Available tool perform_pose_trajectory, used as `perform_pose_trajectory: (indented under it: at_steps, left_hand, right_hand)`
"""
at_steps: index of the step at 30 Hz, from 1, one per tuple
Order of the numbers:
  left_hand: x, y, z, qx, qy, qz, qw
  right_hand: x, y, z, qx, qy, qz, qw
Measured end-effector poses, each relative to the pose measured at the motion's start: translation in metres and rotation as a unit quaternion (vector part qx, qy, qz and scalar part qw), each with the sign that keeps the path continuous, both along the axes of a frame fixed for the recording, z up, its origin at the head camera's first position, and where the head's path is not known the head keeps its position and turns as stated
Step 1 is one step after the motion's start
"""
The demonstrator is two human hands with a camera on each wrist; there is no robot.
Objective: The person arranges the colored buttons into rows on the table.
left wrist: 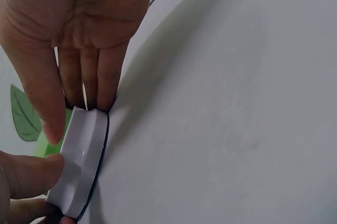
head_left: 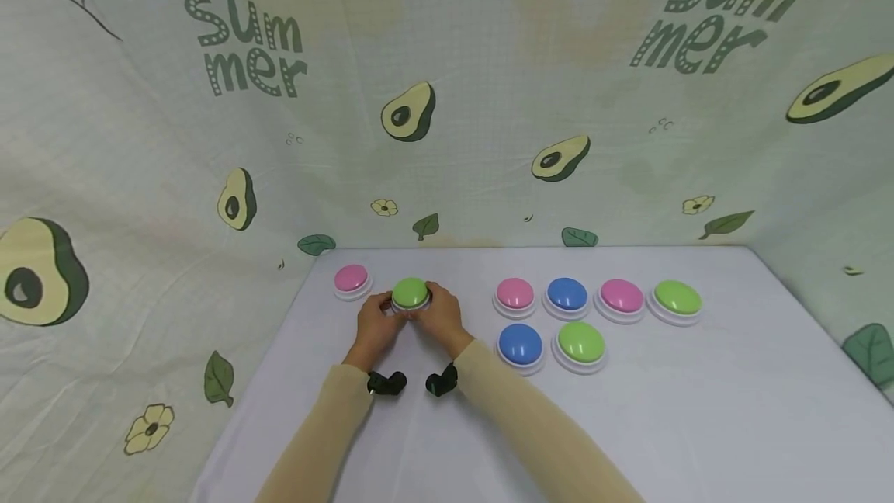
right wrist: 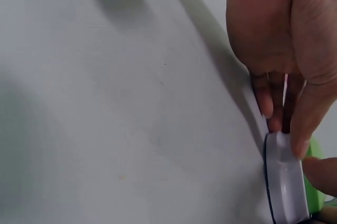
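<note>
Both hands hold a round push button (head_left: 410, 292) with a green dome and white base, at the left back of the table. My left hand (head_left: 375, 326) grips its left side, thumb near the front and fingers around the edge. From the other side my right hand (head_left: 441, 318) grips it the same way, the two thumbs close together at the front. In the left wrist view the button's white base (left wrist: 84, 155) shows a dark lower rim right at the table surface. Just left of the hands sits a pink button (head_left: 351, 279).
Right of the hands, a back row holds a pink button (head_left: 515, 293), a blue button (head_left: 567, 294), a magenta button (head_left: 621, 296) and a green button (head_left: 677, 297). In front are another blue button (head_left: 520, 345) and green button (head_left: 582, 342). A printed cloth (head_left: 482, 99) hangs behind the white table (head_left: 698, 410).
</note>
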State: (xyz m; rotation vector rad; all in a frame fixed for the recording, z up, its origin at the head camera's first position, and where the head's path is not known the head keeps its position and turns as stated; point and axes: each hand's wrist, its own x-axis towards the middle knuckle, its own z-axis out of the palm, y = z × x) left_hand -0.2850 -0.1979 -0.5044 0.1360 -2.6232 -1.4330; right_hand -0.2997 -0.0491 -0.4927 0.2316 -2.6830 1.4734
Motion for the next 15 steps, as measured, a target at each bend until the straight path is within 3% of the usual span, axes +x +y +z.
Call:
perform_pose_trajectory:
  at_steps: [5,15]
  left_hand:
    - [0.010,0.009,0.003,0.009,-0.007,0.017,0.9998]
    - [0.031,0.028,0.012,0.033,0.017,0.012,0.9992]
  right_hand:
    - [0.010,0.004,0.003,-0.009,-0.003,-0.023,0.9997]
    - [0.030,0.017,0.009,0.005,0.021,-0.058,0.9981]
